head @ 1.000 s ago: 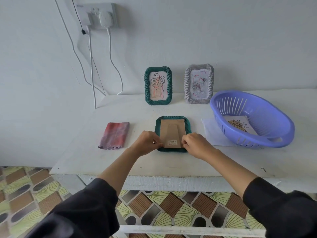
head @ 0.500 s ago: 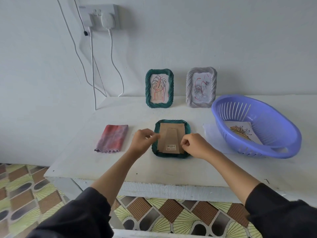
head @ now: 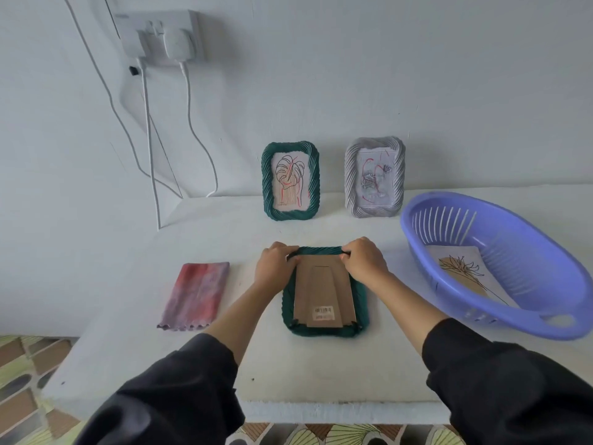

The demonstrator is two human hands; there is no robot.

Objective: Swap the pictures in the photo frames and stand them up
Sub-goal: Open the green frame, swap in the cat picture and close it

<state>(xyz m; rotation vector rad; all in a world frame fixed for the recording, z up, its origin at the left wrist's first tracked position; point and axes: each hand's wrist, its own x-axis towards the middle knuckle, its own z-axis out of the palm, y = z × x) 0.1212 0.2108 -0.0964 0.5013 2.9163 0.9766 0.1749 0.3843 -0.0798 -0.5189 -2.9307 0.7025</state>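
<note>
A green photo frame (head: 361, 308) lies face down on the white table, its brown cardboard back (head: 324, 295) with stand flap facing up. My left hand (head: 275, 263) pinches at the frame's far left corner and my right hand (head: 364, 260) pinches at its far right corner, fingertips on the small black tabs there. A second green frame (head: 290, 181) with a leaf drawing and a grey frame (head: 373, 178) with a scribbled drawing stand upright against the wall. A loose picture of a flower (head: 463, 276) lies inside the purple basket (head: 500, 316).
A folded red and purple cloth (head: 195, 295) lies left of the flat frame. A sheet of white paper (head: 396, 261) pokes out from under the basket. White cables (head: 150, 149) hang from a wall socket (head: 163, 36) at the back left. The table's front edge (head: 321, 411) is near me.
Both hands moved from the near edge of the flat frame up along its sides to the far corners. The view has come closer to the table.
</note>
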